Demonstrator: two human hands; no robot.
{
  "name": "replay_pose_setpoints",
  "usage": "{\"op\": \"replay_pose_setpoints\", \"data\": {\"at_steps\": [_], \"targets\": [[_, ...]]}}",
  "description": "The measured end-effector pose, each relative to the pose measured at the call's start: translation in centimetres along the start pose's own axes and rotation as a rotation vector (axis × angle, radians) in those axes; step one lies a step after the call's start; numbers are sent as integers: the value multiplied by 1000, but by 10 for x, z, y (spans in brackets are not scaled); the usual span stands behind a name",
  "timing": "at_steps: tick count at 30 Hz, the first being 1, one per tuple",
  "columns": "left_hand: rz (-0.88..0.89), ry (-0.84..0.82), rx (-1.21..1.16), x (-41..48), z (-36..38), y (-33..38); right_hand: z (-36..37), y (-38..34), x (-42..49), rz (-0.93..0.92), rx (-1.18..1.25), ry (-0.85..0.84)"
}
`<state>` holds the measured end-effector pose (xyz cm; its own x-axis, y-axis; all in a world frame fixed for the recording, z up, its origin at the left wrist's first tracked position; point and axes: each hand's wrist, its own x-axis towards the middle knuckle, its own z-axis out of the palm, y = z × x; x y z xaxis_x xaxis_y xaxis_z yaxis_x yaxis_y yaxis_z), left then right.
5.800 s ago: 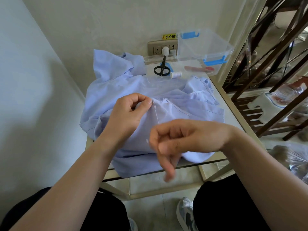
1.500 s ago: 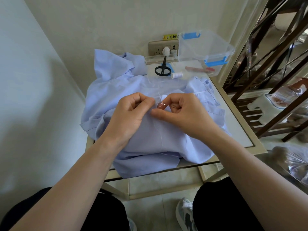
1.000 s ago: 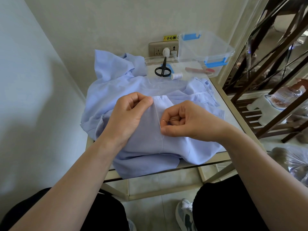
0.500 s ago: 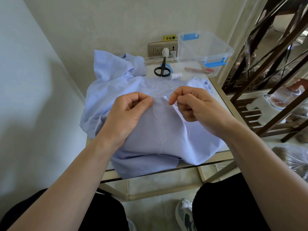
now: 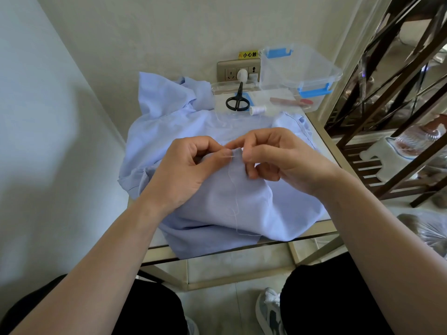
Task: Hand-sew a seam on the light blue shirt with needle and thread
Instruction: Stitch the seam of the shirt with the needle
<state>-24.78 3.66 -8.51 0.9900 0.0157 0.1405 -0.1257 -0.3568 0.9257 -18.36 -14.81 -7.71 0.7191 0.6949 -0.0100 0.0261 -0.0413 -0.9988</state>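
Left hand (image 5: 183,170) pinches shirt (image 5: 217,201) fold; right hand (image 5: 278,160) pinches needle (image 5: 229,155) beside it.

Matt light blue cloth shirt (image 5: 212,204), clear glossy plastic box (image 5: 300,68), glossy glass-topped table (image 5: 321,141) with metal frame.

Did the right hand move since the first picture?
Yes. The right hand went from the table's near edge up toward the scissors, next to the left hand.
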Motion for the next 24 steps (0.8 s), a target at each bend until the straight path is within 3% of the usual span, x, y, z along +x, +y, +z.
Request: {"op": "replay_pose_setpoints", "data": {"at_steps": [3, 8, 24], "targets": [[19, -10, 20, 0, -4, 0, 1, 3, 2, 1, -23, -18], [-39, -15, -4, 1, -9, 1, -9, 8, 6, -37, 160, 70], [-54, 49, -31, 2, -8, 5, -3, 11, -2, -104, 21, 216]]}}
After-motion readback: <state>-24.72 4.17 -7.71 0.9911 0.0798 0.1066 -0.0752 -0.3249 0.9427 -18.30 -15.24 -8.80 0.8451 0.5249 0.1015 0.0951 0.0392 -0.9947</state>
